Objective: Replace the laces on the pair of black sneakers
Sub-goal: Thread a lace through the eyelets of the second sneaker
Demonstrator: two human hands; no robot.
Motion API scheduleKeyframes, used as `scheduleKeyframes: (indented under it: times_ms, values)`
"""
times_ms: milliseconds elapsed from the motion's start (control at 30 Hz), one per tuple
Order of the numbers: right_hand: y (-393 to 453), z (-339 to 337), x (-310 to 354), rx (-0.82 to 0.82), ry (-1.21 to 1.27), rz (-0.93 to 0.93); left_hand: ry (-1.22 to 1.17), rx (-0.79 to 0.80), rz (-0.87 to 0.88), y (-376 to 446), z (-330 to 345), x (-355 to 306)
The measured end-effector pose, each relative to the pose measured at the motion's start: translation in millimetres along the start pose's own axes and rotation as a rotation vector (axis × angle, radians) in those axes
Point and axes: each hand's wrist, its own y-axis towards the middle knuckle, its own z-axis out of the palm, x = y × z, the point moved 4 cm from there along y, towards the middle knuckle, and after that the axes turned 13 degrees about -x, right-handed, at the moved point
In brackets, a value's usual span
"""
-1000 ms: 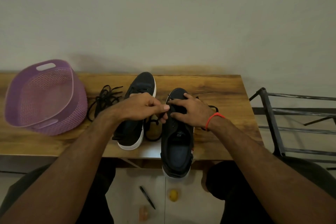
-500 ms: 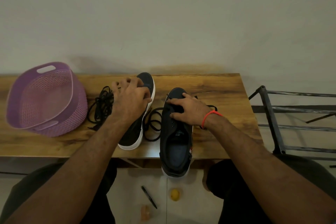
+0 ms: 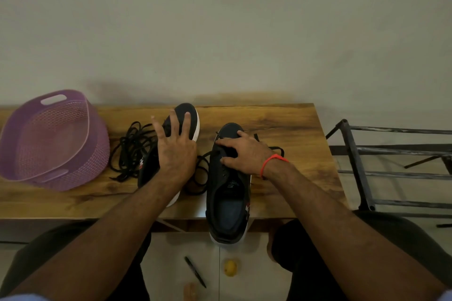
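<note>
Two black sneakers lie on the table (image 3: 281,120). Our right hand (image 3: 244,153) presses the near sneaker (image 3: 226,203) to steady its eyelets; our left hand (image 3: 175,146), fingers spread and empty, hovers over the far sneaker (image 3: 188,112), beside the loose laces (image 3: 132,149).

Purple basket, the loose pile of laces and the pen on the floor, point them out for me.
Purple basket (image 3: 96,144): head view, on its right wall.
Loose pile of laces (image 3: 132,151): head view, middle of the tangle.
Pen (image 3: 195,272): head view, mid-barrel.
</note>
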Motion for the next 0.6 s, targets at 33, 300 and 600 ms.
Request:
scheduleKeyframes:
  times_ms: [33,300,600]
  values:
    - [0.2,-0.4,0.1,-0.002,-0.005,-0.006,0.005,0.022,0.009,-0.1,1.1,0.8]
    - [1.3,-14.0,0.2,-0.322,0.22,-0.017,-0.554,-0.209,-0.059,1.9,-28.4,10.2]
    - [-25.1,-42.8,6.0,-0.482,0.772,0.169,-1.369,-0.361,-0.346,-1.6,-55.6,37.4]
